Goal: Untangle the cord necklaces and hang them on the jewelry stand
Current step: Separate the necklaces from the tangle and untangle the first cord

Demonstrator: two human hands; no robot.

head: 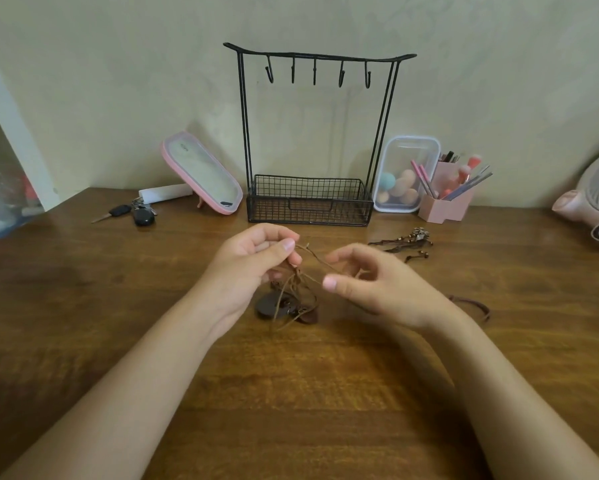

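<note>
I read this as the untangling step, with hanging a long way off: all five hooks [314, 72] on the jewelry stand [308, 202] are bare. My left hand [253, 265] pinches one brown strand between thumb and forefinger and holds it up off the tangle [293, 289]. The tangle's dark pendants [268, 304] rest on the table [291, 393] directly under the hands. The strand runs across to my right hand [381, 289], whose fingers are loosely curled with the thumb and forefinger apart. I cannot tell whether they actually grip it (that side is blurred).

The next move, as I judge it, is to draw the held strand out through its loop, slowly. The pendants should stay down on the wood so they don't swing and snag again.

For room, taking the tangle as centre:
- **12 o'clock:** the stand is close, its lower front edge just beyond my knuckles, so I'd pull sideways or toward me, not forward.
- **2 and 3 o'clock:** a second necklace [412, 239] and a dark cord [471, 304] by my right wrist limit any sweep to the right.
- **10 and 11 o'clock:** the keys [135, 213] and the pink mirror [204, 171] sit well apart.
- **5 to 8 o'clock:** this is the widest open room, toward me.
</note>
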